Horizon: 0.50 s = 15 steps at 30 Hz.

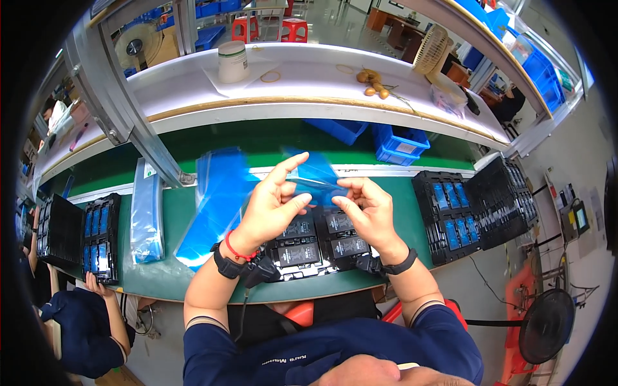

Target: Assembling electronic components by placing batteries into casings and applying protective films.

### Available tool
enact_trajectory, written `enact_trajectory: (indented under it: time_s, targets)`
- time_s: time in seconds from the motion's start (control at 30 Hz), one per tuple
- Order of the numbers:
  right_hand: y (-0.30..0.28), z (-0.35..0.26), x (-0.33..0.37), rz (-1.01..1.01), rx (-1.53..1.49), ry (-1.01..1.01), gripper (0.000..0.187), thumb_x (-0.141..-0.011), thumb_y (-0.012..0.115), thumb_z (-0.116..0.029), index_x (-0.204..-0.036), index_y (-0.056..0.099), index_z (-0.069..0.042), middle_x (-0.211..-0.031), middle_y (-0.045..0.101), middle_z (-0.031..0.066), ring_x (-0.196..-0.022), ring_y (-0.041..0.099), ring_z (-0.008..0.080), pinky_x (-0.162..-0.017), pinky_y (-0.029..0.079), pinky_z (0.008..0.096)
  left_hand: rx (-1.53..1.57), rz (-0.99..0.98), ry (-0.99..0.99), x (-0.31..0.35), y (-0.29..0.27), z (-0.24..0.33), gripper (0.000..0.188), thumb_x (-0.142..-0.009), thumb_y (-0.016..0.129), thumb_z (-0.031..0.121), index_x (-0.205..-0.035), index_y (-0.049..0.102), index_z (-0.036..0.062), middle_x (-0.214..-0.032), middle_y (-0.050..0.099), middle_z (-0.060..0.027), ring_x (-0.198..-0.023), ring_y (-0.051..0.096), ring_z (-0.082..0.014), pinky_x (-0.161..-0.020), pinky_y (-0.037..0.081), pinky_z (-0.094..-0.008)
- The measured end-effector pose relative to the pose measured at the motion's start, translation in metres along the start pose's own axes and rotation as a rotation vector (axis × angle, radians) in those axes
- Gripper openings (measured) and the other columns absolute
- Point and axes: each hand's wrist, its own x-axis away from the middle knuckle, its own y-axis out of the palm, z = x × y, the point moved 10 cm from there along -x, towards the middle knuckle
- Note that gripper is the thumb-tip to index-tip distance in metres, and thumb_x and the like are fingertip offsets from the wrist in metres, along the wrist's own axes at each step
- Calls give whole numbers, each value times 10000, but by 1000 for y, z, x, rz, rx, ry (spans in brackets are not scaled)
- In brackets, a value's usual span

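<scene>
Over the middle of the bench, my two hands stretch a thin, shiny bluish plastic film (325, 190) between them, blurred by motion. My right hand (371, 209) pinches its right end between thumb and fingers. My left hand (273, 206) has the index finger pointing up, while its thumb and curled fingers close on the film's left end. Below them lies a black tray (311, 273) with flat black battery-like blocks (299, 255) in its pockets, partly hidden by my hands. Blue film sheets (215, 212) lie just left of my left hand.
Clear plastic bags (147, 222) lie farther left. Stacked black trays with blue-faced pieces stand at the right (450, 212) and left (96, 235). Blue bins (399, 143) sit under the shelf (309, 103), which carries a white tub (232, 63). A person's hand (98, 285) touches the left trays.
</scene>
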Motion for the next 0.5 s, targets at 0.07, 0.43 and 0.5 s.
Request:
enact_trajectory:
  time_s: [0.07,0.43,0.5]
  targets:
    - [-6,1,5,41,-73,26,185,-736,709,-21,-910,649,-19,-734,565,24,-625,523,70,-550,434,198,71,-58,-1,2,7,3,632,-833,557,-53,-1384,289,105,-1006,619,-76,-827,602,-104,-698,490,-208]
    - [-27,-40,26,157,252,-312,172,-662,748,3,-814,680,-37,-788,503,37,-639,491,115,-539,390,209,-487,-27,48,5,3,9,160,-783,704,138,-771,662,-16,-646,630,-69,-592,565,-62,-531,441,-204]
    - [-36,-29,26,147,185,-267,150,-673,730,22,-800,668,-28,-800,503,43,-648,494,114,-550,395,207,-633,29,34,4,-2,12,239,-721,761,201,-748,661,-15,-608,608,-86,-552,531,-59,-494,414,-216]
